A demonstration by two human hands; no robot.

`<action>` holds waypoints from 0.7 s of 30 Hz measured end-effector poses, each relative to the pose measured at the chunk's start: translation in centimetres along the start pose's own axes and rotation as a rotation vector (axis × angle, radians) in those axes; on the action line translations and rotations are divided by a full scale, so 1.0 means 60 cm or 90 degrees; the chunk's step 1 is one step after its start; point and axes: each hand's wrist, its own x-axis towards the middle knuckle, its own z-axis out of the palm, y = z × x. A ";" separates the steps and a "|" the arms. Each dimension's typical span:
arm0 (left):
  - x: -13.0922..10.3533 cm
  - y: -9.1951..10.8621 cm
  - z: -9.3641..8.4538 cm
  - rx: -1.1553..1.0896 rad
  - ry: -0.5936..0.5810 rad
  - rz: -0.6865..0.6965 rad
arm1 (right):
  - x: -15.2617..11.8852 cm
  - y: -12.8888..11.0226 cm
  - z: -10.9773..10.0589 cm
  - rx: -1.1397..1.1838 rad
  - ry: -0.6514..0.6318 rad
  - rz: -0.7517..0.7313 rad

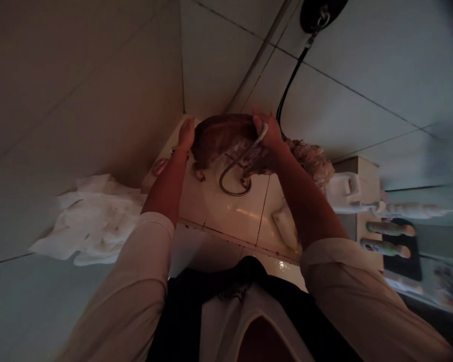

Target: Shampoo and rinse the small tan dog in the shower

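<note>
Both hands on a brown bowl (222, 136): left hand (186, 134) flat vs its side, fingers open; right hand (270, 131) fingers gripping rim w/ metal hose (236, 173) (dim light).

A cloth (94, 221) lies left of the arms, bottles (388, 239) right.

Pushed-up pale sleeves (143, 281), wrist bangle (179, 149)
</note>
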 end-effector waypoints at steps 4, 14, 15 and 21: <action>0.016 0.083 0.010 -0.021 -0.011 0.104 | -0.058 0.086 -0.006 0.049 0.073 0.179; -0.004 0.110 0.062 0.133 -0.087 0.215 | -0.040 0.035 0.076 0.020 0.139 0.256; -0.005 0.108 0.062 0.139 -0.080 0.216 | -0.031 0.030 0.081 0.031 0.150 0.241; -0.006 0.103 0.051 0.141 -0.074 0.199 | 0.030 -0.041 0.083 -0.019 0.071 0.130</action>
